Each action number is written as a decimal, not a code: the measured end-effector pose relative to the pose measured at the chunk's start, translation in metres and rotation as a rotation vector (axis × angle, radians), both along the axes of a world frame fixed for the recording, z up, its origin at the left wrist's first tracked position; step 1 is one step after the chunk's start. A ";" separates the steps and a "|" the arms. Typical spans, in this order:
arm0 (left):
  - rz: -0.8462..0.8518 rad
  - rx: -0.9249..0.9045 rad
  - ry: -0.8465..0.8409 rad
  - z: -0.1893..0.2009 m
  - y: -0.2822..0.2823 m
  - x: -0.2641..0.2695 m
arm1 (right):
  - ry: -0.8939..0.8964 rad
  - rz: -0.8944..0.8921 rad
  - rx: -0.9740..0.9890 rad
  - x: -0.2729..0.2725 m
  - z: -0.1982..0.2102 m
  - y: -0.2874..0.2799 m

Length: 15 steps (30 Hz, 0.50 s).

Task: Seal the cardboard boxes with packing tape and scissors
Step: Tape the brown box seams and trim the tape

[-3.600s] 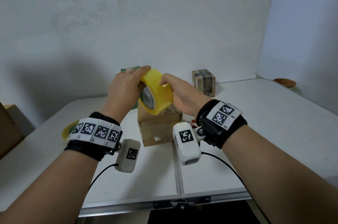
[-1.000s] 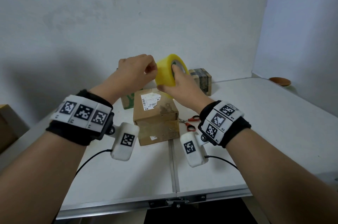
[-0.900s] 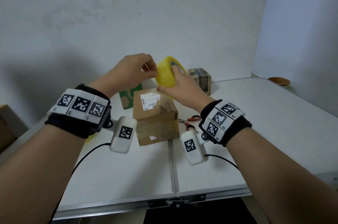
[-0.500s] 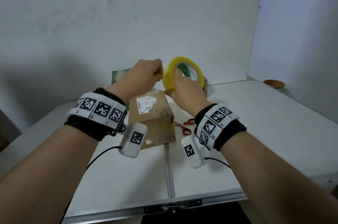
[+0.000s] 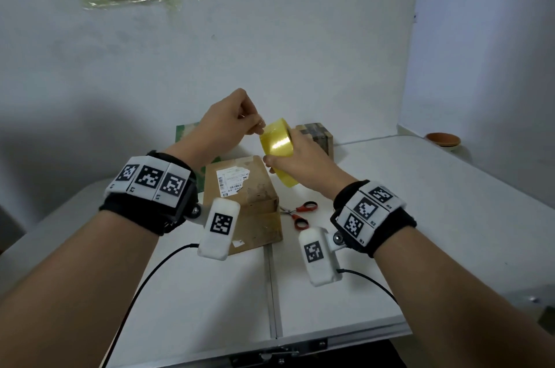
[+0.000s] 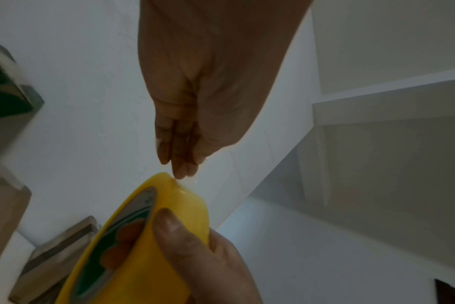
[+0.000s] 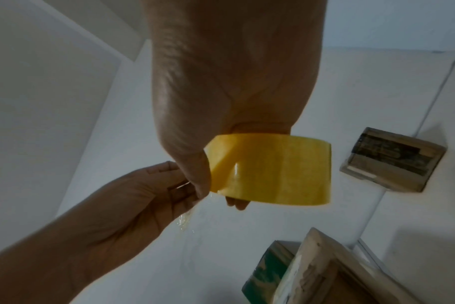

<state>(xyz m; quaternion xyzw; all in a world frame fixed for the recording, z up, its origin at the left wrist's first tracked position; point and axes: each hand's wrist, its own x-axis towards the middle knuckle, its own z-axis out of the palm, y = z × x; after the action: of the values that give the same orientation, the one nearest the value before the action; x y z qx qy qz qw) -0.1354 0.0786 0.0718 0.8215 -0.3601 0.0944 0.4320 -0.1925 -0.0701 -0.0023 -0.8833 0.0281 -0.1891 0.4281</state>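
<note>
**Both hands working a yellow tape roll above the box**

The person is holding a yellow tape roll in the air, above and just behind the box, the plain brown carton that is standing on the white table. The right hand is gripping the roll, its thumb lying across the outer band and its fingers curling round the far side; the wrist view is showing fingertips poking out below the roll's edge. The left hand is sitting just left of the roll with its fingers bunched together, their tips meeting at the roll's top rim. A thin clear strip of tape is hanging from those fingertips, so they are pinching the loose tape end.

The box's top is bearing a white shipping label, and the box is straddling the seam between the two table halves. Red-handled scissors are lying flat on the table just right of the box, apart from both hands. Behind the box to the left, a green carton is partly hiding behind the left hand. Behind the box to the right, a small dark-printed carton is standing near the wall. Far right of the box, a brown bowl is resting near the table's edge.
</note>
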 end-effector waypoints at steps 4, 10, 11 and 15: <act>0.022 0.094 -0.143 0.004 -0.005 -0.007 | -0.042 -0.079 -0.186 0.001 0.002 -0.005; -0.004 0.237 -0.302 0.008 -0.016 -0.014 | -0.159 -0.203 -0.297 -0.002 0.004 -0.007; -0.017 0.246 -0.317 0.010 -0.017 -0.016 | -0.152 -0.213 -0.284 0.000 0.002 -0.008; -0.074 0.218 -0.329 0.011 -0.020 -0.028 | -0.099 -0.198 0.038 0.001 0.001 -0.019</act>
<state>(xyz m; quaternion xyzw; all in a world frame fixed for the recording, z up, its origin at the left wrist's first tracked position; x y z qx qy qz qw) -0.1630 0.0581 0.0823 0.8231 -0.4638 0.1718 0.2792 -0.1918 -0.0888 -0.0012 -0.8575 0.0974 -0.2734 0.4248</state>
